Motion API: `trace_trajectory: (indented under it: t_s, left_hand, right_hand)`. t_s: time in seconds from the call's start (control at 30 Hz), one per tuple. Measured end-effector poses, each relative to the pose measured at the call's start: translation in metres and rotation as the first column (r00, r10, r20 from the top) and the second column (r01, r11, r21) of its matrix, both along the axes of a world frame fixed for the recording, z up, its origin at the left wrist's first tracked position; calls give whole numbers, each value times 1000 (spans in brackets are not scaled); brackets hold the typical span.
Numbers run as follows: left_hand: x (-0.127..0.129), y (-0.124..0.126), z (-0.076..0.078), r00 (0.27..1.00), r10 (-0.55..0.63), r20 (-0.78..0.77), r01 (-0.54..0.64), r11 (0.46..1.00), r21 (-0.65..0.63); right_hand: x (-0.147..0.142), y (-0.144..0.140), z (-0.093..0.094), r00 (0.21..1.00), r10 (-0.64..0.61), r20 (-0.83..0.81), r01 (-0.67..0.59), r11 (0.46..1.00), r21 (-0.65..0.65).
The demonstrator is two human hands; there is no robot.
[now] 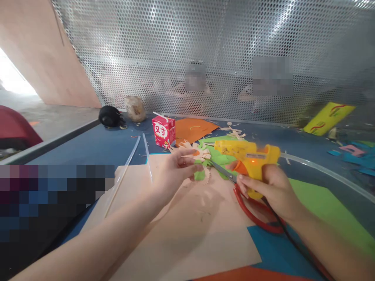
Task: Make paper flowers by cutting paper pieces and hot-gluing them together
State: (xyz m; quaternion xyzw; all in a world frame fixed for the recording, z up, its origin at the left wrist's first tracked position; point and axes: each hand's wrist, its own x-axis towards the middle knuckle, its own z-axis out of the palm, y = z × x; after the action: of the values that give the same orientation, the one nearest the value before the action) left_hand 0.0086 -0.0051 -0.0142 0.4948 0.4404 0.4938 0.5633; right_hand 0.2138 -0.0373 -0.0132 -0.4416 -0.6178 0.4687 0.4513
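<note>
two bare hands of yours meet over a beige paper sheet. your right hand is clenched around the grip of a yellow hot glue gun, its nozzle aimed toward your left hand. your left hand pinches a small green and cream fringed paper flower between fingertips, just beside the nozzle. red-handled scissors lie under your right hand. beyond your left hand stands a red carton, with orange paper beside it.
</note>
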Motion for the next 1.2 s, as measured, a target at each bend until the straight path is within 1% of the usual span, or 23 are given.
trace_trajectory:
  t_s: [0.13, 0.2, 0.27, 0.37, 0.43, 0.5, 0.57, 0.63, 0.77, 0.87, 0.97, 1.03, 1.1, 1.2]
  left_hand:
    - [-1, 3, -3, 992, 41, 118, -23, 989, -149]
    - [0, 2, -2, 986, 66, 152, -42, 987, -158]
    - [1, 0, 0, 986, 78, 146, -62, 992, -110]
    - [1, -4, 4, 995, 85, 59, -88, 995, 48]
    - [2, -5, 6, 995, 101, 15, -102, 985, 141]
    - [1, -6, 8, 992, 124, 5, -123, 977, 176]
    - [1, -6, 9, 990, 138, 4, -136, 976, 171]
    - [0, -6, 9, 989, 150, 9, -150, 978, 145]
    - [0, -5, 7, 985, 164, 55, -169, 981, 95]
    - [1, -6, 5, 982, 159, 101, -169, 981, 97]
    - [1, -6, 5, 981, 146, 125, -156, 985, 69]
    - [1, -6, 5, 982, 131, 133, -138, 989, 49]
    - [1, -6, 4, 984, 117, 132, -122, 992, 36]
    - [2, -6, 3, 988, 106, 116, -110, 993, 30]
  right_hand:
    - [3, -2, -4, 986, -2, 165, -8, 998, 61]
    - [5, -2, -7, 976, -21, 217, 6, 998, 70]
    - [7, -1, -9, 963, -42, 265, 22, 997, 81]
    - [8, -1, -9, 929, -70, 364, 31, 993, 112]
    - [7, -2, -8, 888, -110, 446, 31, 983, 180]
    - [7, -3, -5, 841, -188, 507, 44, 958, 284]
    - [6, -4, -3, 811, -257, 526, 56, 929, 367]
    - [6, -5, -2, 806, -271, 526, 53, 918, 392]
    - [6, -5, -3, 814, -228, 535, 23, 932, 362]
    - [5, -5, -3, 795, -246, 555, 27, 927, 373]
    - [4, -6, -2, 785, -286, 550, 61, 918, 391]
    - [4, -6, -2, 788, -279, 549, 66, 924, 376]
    - [3, -5, -1, 784, -252, 567, 34, 930, 367]
    - [2, -5, 1, 785, -273, 556, 15, 906, 424]
